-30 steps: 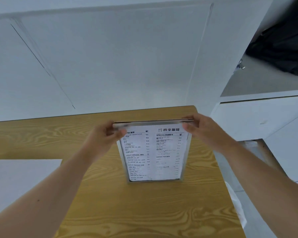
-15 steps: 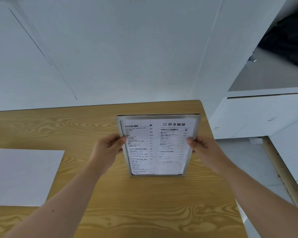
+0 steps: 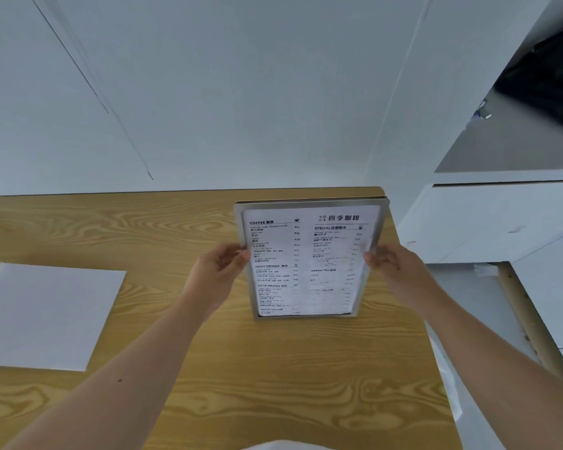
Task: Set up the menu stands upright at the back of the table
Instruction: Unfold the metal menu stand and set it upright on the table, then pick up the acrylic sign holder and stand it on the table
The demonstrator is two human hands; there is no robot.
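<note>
A silver-framed menu stand (image 3: 309, 258) with a printed drinks menu stands upright on the wooden table (image 3: 176, 241), toward its right side and short of the back edge. My left hand (image 3: 218, 271) pinches the frame's left edge about halfway up. My right hand (image 3: 394, 267) grips the right edge at the same height. The stand's bottom edge meets the tabletop; its foot is hidden behind the frame.
A flat white panel (image 3: 46, 313), with a raised strip along its far left edge, lies on the table's left part. A white wall (image 3: 208, 92) rises right behind the table. White cabinets (image 3: 501, 216) and a gap to the floor sit at the right.
My hands slid from the frame's top corners down to its side edges. The stand has come a little more upright and sits slightly farther right.
</note>
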